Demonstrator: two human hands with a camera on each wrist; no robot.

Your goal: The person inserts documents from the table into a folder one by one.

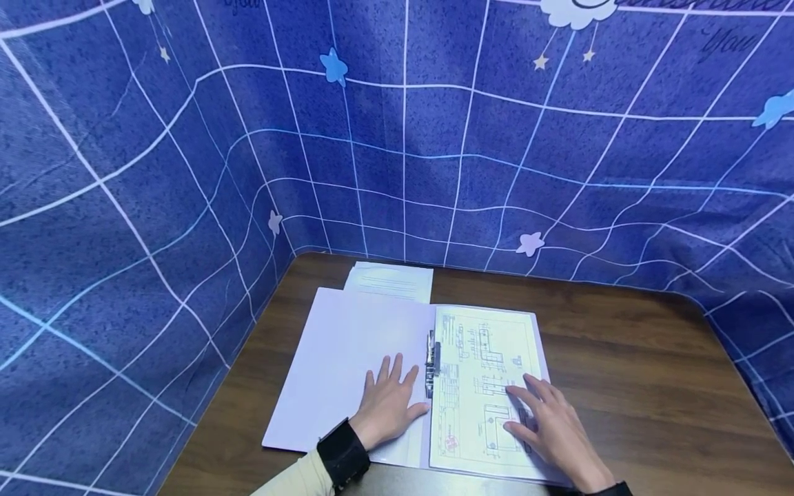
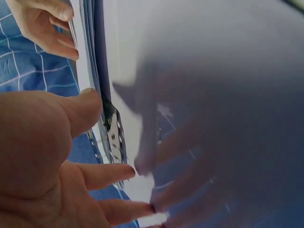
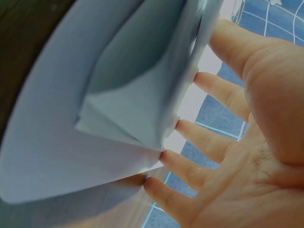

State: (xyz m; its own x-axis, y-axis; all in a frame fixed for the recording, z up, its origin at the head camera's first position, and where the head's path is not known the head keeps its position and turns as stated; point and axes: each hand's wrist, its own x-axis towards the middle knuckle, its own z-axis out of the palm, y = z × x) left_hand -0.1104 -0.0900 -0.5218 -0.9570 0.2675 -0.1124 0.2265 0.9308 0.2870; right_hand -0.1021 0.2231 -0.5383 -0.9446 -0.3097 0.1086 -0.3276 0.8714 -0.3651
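A pale lilac folder [image 1: 335, 351] lies spread open on the table. My left hand [image 1: 389, 406] rests on its bare left cover, fingers spread and thumb toward the spine. In the left wrist view, the fingertips of that hand [image 2: 42, 156] meet the glossy cover. A metal lever clip [image 1: 432, 372] runs along the spine. On the right side lies a stack of papers topped by a technical drawing [image 1: 462, 413] with a red stamp. My right hand [image 1: 558, 427] touches this sheet with relaxed, slightly bent fingers. Lifted sheet corners [image 3: 128, 104] show beside it in the right wrist view.
Behind the folder, a loose printed sheet [image 1: 397, 281] sticks out from under the left cover. The brown wooden table [image 1: 645, 372] extends to the right. A blue curtain with white lines [image 1: 434, 172] hangs around the table's back and left sides.
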